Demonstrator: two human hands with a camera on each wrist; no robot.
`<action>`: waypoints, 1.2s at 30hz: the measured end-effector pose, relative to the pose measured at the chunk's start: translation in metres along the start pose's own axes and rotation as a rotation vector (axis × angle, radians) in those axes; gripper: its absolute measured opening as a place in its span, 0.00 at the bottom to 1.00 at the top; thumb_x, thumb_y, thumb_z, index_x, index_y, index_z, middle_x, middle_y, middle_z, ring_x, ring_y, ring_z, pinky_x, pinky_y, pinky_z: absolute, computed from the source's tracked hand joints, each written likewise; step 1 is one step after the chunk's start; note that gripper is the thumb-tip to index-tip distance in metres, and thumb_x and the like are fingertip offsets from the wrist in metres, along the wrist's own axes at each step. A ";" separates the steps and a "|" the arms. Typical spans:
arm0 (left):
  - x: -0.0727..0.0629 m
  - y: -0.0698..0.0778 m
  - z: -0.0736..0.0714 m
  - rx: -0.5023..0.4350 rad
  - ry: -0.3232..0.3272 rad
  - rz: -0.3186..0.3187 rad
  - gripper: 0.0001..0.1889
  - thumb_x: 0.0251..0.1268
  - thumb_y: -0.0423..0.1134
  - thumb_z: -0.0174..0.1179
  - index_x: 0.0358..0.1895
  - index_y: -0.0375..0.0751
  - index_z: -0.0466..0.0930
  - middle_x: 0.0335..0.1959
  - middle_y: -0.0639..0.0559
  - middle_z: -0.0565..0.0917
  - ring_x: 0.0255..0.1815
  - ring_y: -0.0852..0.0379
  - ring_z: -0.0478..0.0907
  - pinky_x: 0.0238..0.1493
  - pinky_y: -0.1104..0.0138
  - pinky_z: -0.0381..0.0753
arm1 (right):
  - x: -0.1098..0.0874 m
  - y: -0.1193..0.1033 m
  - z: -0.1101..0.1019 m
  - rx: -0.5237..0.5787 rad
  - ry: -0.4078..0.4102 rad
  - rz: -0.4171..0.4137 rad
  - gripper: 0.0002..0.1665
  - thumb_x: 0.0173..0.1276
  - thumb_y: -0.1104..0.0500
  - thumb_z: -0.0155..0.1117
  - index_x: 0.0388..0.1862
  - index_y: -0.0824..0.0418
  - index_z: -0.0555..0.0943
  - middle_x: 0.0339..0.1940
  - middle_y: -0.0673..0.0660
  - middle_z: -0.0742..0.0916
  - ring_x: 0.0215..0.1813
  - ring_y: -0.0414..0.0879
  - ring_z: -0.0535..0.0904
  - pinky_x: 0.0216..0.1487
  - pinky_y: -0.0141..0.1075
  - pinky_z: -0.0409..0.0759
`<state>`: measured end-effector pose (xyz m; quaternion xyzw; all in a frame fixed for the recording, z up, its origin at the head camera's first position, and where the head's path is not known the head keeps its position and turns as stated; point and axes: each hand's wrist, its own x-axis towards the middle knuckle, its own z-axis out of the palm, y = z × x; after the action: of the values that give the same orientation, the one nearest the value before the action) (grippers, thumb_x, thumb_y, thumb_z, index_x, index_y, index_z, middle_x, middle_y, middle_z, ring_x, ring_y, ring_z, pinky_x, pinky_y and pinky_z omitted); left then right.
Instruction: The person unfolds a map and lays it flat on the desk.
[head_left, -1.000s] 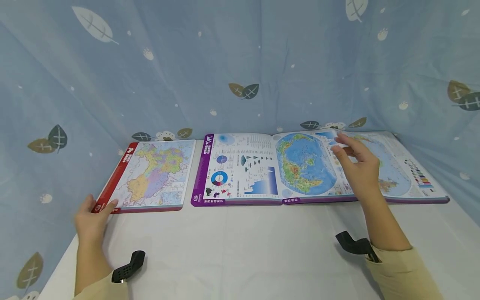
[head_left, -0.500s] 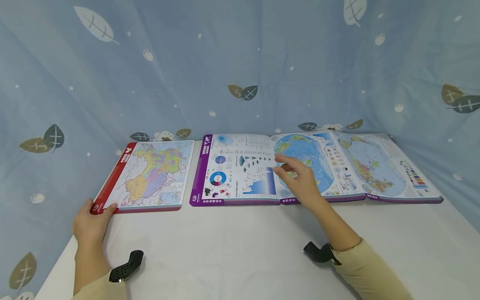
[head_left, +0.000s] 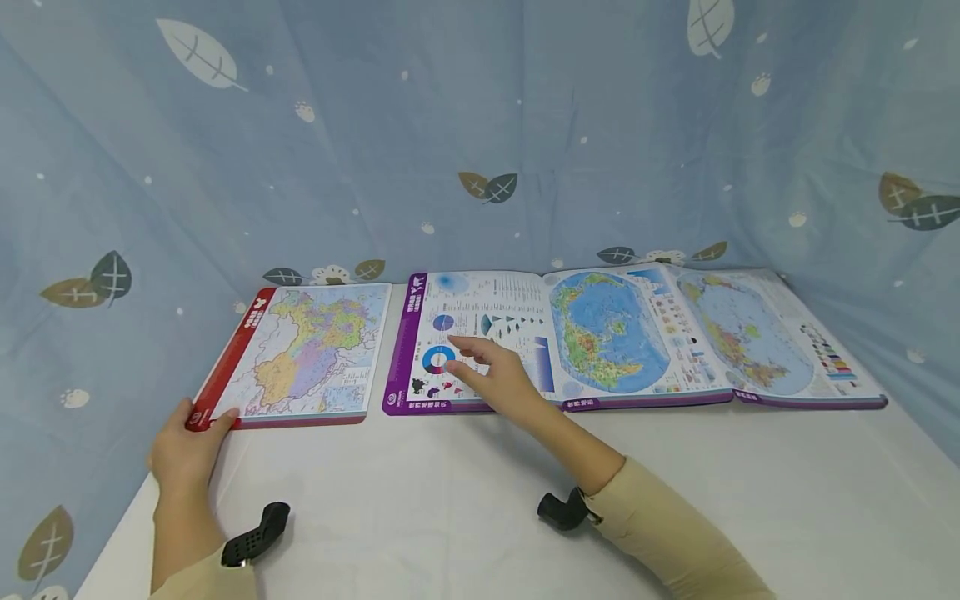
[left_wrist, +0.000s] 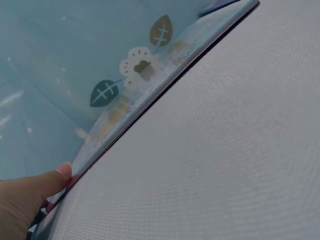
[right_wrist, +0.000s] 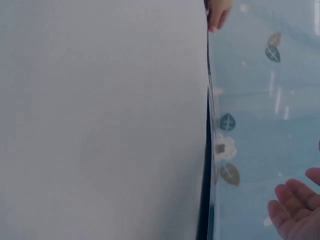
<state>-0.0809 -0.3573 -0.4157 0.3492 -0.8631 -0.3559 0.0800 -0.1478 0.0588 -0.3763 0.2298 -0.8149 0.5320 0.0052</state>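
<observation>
At the left of the head view, a red-edged map lies on the table. My left hand pinches its near left corner, thumb on top; the left wrist view shows the same thumb at the map's edge. To the right, a purple-edged folding world map is spread out in three panels. My right hand hovers over its left panel, fingers and thumb apart and pointing left, holding nothing. In the right wrist view that hand shows loosely bent fingers.
A white cloth covers the table in front of the maps. Behind them hangs a blue curtain with leaf prints. Each sleeve carries a black wrist mount. A narrow gap separates the two maps.
My right hand has swept left from the right-hand panels to over the left panel of the purple-edged map, uncovering the right ones. My left hand has kept its hold on the red-edged map.
</observation>
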 end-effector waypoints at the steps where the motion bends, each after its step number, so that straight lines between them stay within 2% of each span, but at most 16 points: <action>1: 0.000 0.001 0.000 0.001 0.000 0.000 0.45 0.64 0.58 0.53 0.75 0.45 0.39 0.74 0.34 0.50 0.72 0.29 0.43 0.66 0.35 0.53 | 0.002 -0.001 0.005 0.011 -0.016 0.011 0.28 0.67 0.49 0.62 0.64 0.55 0.74 0.61 0.52 0.80 0.61 0.49 0.76 0.63 0.43 0.74; 9: -0.002 0.003 -0.002 0.037 0.019 0.003 0.43 0.66 0.58 0.49 0.75 0.43 0.39 0.74 0.33 0.50 0.71 0.28 0.45 0.64 0.34 0.56 | 0.016 -0.009 0.047 0.042 -0.152 0.184 0.35 0.65 0.41 0.60 0.70 0.45 0.67 0.68 0.52 0.74 0.67 0.53 0.70 0.62 0.46 0.75; 12: -0.001 0.003 -0.003 0.046 0.013 -0.002 0.43 0.66 0.58 0.50 0.75 0.44 0.39 0.74 0.33 0.49 0.71 0.29 0.45 0.64 0.34 0.56 | 0.021 -0.011 0.065 0.025 -0.202 0.212 0.41 0.64 0.42 0.62 0.74 0.46 0.60 0.70 0.53 0.71 0.69 0.54 0.67 0.61 0.45 0.76; 16: 0.000 0.001 -0.002 0.057 -0.012 -0.009 0.45 0.65 0.59 0.51 0.75 0.44 0.37 0.74 0.32 0.48 0.71 0.28 0.44 0.65 0.34 0.55 | 0.027 -0.015 0.086 0.018 -0.258 0.238 0.49 0.63 0.44 0.65 0.77 0.53 0.52 0.73 0.56 0.66 0.70 0.53 0.66 0.61 0.43 0.75; 20: 0.001 0.001 -0.001 0.067 -0.021 -0.017 0.46 0.64 0.60 0.51 0.75 0.43 0.37 0.74 0.31 0.47 0.71 0.27 0.43 0.64 0.34 0.56 | 0.032 -0.019 0.107 0.087 -0.291 0.305 0.57 0.59 0.46 0.69 0.77 0.56 0.46 0.76 0.56 0.61 0.73 0.52 0.60 0.67 0.45 0.69; 22: 0.001 0.001 0.000 0.071 -0.023 -0.019 0.46 0.64 0.60 0.51 0.75 0.43 0.37 0.74 0.31 0.47 0.71 0.27 0.44 0.63 0.35 0.58 | 0.035 -0.021 0.116 0.133 -0.302 0.338 0.61 0.56 0.48 0.72 0.77 0.57 0.44 0.77 0.56 0.57 0.76 0.52 0.53 0.72 0.46 0.61; 25: 0.003 0.002 0.000 0.076 -0.020 -0.010 0.45 0.65 0.60 0.50 0.75 0.44 0.38 0.73 0.31 0.49 0.70 0.27 0.45 0.63 0.35 0.58 | 0.038 -0.026 0.128 0.121 -0.318 0.364 0.64 0.53 0.50 0.75 0.77 0.57 0.43 0.78 0.57 0.53 0.78 0.53 0.42 0.76 0.48 0.50; 28: 0.003 0.001 0.001 0.091 -0.014 0.000 0.43 0.65 0.60 0.50 0.75 0.44 0.40 0.73 0.30 0.49 0.70 0.27 0.45 0.63 0.34 0.57 | 0.042 -0.032 0.138 0.055 -0.323 0.379 0.64 0.52 0.49 0.76 0.77 0.59 0.45 0.78 0.60 0.51 0.78 0.54 0.36 0.76 0.48 0.44; 32: 0.002 0.001 0.002 0.112 -0.019 0.019 0.41 0.67 0.58 0.49 0.75 0.45 0.43 0.73 0.29 0.49 0.70 0.26 0.46 0.64 0.34 0.54 | 0.046 -0.037 0.148 0.010 -0.304 0.424 0.62 0.52 0.48 0.75 0.77 0.59 0.48 0.77 0.59 0.54 0.78 0.50 0.37 0.76 0.45 0.47; 36: 0.001 0.003 0.002 0.109 -0.038 0.029 0.40 0.67 0.56 0.49 0.75 0.44 0.43 0.72 0.28 0.50 0.71 0.26 0.41 0.66 0.33 0.48 | 0.046 -0.040 0.151 0.031 -0.274 0.445 0.56 0.54 0.48 0.74 0.75 0.58 0.53 0.77 0.56 0.58 0.78 0.48 0.43 0.76 0.44 0.50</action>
<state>-0.0835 -0.3554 -0.4154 0.3335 -0.8877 -0.3137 0.0494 -0.1383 -0.1030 -0.3952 0.1150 -0.8302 0.4965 -0.2259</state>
